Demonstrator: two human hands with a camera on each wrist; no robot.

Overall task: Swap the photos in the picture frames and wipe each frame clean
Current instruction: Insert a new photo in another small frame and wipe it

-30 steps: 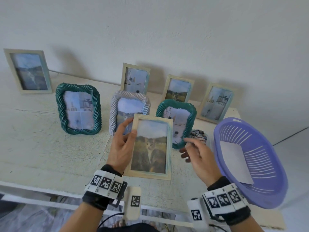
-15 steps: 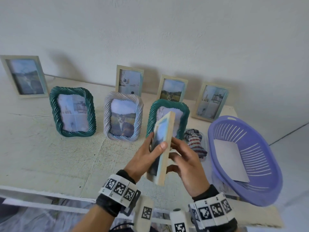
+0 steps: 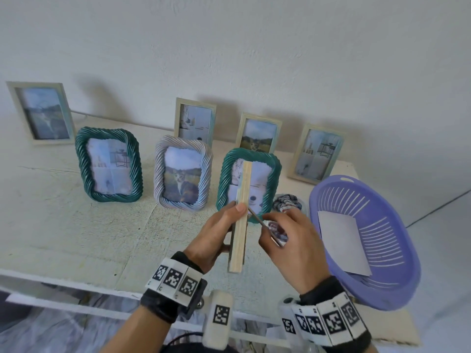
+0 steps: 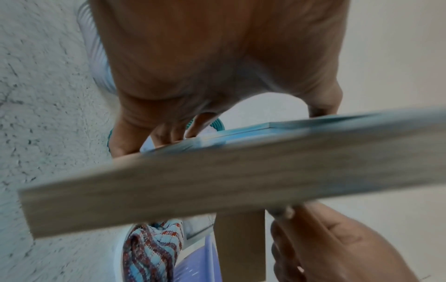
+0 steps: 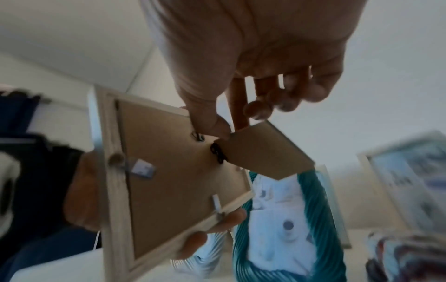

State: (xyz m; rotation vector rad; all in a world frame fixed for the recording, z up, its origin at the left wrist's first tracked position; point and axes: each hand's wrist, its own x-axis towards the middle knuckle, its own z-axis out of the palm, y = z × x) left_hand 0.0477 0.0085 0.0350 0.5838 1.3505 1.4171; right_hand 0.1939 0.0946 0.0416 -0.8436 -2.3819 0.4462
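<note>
Pale wood is what fills my grip: my left hand holds the wooden picture frame edge-on above the table, thumb curled over the front edge and fingers wrapped round the far side. From the right wrist view the frame's brown backing board faces my right hand, with small metal tabs along its border. My right hand pinches the frame's cardboard easel stand between thumb and forefinger, close to its black hinge; the stand is swung out from the backing (the other fingers hang loosely curled behind it).

Just behind the frame stands a teal rope-pattern frame with a white dog photo. To its left stand a lilac rope-pattern frame showing a cat, and another teal frame. Four light wooden frames stand further back near the wall, the rightmost beside a purple plastic basket that holds a white sheet of paper. A striped cloth lies bunched on the table between the dog frame and the basket.
</note>
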